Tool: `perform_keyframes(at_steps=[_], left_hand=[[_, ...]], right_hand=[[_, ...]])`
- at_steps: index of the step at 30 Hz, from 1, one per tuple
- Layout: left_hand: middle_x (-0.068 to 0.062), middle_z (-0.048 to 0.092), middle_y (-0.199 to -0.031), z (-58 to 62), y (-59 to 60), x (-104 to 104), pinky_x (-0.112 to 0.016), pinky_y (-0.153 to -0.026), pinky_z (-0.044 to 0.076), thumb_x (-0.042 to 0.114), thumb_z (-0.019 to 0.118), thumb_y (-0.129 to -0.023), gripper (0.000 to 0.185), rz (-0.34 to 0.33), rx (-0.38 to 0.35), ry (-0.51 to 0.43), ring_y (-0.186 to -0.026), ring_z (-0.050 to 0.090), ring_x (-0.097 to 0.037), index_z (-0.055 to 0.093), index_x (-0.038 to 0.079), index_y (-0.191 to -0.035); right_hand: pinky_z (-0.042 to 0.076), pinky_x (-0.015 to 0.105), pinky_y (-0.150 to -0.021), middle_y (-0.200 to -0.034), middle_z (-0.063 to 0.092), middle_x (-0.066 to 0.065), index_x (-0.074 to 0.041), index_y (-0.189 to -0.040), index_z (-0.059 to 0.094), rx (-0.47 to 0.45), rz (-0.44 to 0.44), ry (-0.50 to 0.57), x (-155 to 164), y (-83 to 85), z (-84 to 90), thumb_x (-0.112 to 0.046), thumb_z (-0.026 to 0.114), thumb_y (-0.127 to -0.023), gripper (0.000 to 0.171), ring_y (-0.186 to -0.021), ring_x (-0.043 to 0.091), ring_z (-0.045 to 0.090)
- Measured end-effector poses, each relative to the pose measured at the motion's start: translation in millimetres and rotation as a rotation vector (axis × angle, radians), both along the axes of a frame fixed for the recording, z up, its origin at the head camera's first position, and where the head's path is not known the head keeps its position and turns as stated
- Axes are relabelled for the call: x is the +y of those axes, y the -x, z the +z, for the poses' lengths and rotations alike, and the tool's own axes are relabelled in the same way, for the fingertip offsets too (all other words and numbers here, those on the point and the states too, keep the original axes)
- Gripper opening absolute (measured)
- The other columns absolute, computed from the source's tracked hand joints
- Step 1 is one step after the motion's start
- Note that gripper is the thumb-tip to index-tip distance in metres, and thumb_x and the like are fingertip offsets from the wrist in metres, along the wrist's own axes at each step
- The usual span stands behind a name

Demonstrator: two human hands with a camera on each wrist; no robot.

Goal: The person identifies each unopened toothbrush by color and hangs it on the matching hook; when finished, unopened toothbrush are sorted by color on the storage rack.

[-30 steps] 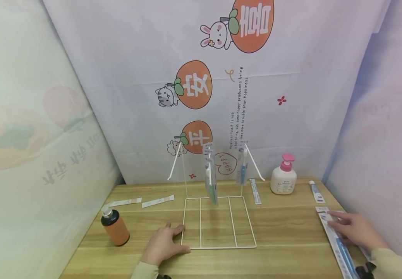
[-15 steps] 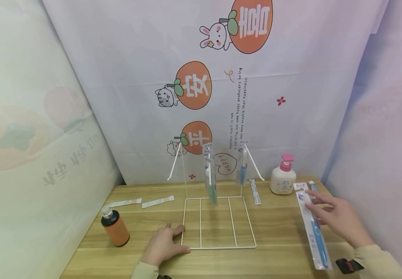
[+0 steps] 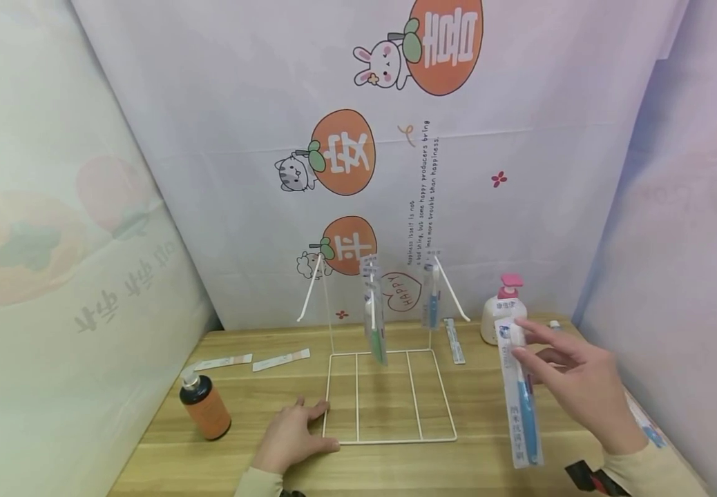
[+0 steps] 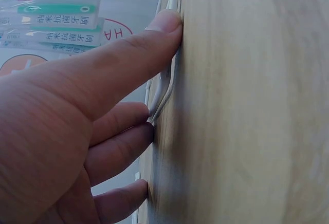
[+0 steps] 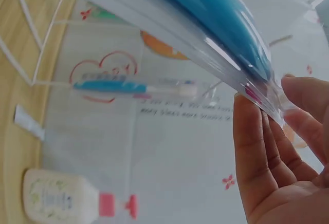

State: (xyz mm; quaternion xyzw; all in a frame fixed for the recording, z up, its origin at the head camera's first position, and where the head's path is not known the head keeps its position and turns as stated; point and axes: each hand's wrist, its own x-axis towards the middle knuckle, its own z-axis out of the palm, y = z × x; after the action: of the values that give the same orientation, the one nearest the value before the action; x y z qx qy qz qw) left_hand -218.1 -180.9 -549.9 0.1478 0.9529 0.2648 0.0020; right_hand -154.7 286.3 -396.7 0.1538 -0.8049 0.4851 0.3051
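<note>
My right hand (image 3: 576, 376) pinches a packaged toothbrush (image 3: 523, 407) near its top, between thumb and fingers. The pack hangs tilted over the table, its blue handle downward. My left hand (image 3: 290, 435) rests at the front left corner of a white wire rack (image 3: 396, 442). Its thumb (image 4: 167, 21) lies along the base wire, and its fingertips touch the tabletop beside the frame. From the rack's middle hook hang green-handled toothbrush packs (image 3: 378, 345). A blue-handled toothbrush pack (image 3: 434, 307) hangs on the right hook, while the left hook (image 3: 310, 290) carries nothing.
A pink-topped pump bottle (image 3: 489, 321) stands behind the held pack. At the left is a dark pump bottle (image 3: 209, 411) with an orange label. Slim packets (image 3: 281, 359) lie at the back, and another toothbrush pack (image 3: 647, 424) lies partly hidden behind my right forearm.
My right hand has lifted the blue toothbrush pack off the table at the right and carried it leftward, in front of the pink-topped bottle. The left hand has stayed at the rack corner.
</note>
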Motion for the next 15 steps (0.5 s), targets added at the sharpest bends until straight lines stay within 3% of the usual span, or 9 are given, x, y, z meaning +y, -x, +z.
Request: perform_keyframes(at_steps=[7, 15], left_hand=[[-0.027, 0.066, -0.143, 1.3, 0.7, -2, -0.074, -0.103, 0.048, 0.058, 0.096, -0.073, 0.082, 0.001, 0.008, 0.001, -0.132, 0.056, -0.061, 0.075, 0.015, -0.14], [-0.021, 0.069, -0.142, -1.5, 2.6, -2, -0.072, -0.102, 0.05, 0.062, 0.094, -0.074, 0.084, -0.017, 0.007, -0.009, -0.133, 0.057, -0.059, 0.074, 0.016, -0.141]], right_hand=[[0.062, 0.024, -0.059, -0.107, 0.079, -0.003, 0.0, -0.134, 0.074, 0.124, 0.099, -0.033, -27, -6.5, 9.0, 0.02, 0.083, -0.082, 0.057, -0.07, 0.009, 0.076], [0.061, 0.022, -0.057, -0.104, 0.079, 0.009, 0.0, -0.133, 0.075, 0.209, 0.148, -0.042, -48, 1.7, 0.0, 0.022, 0.084, -0.079, 0.059, -0.07, 0.01, 0.076]])
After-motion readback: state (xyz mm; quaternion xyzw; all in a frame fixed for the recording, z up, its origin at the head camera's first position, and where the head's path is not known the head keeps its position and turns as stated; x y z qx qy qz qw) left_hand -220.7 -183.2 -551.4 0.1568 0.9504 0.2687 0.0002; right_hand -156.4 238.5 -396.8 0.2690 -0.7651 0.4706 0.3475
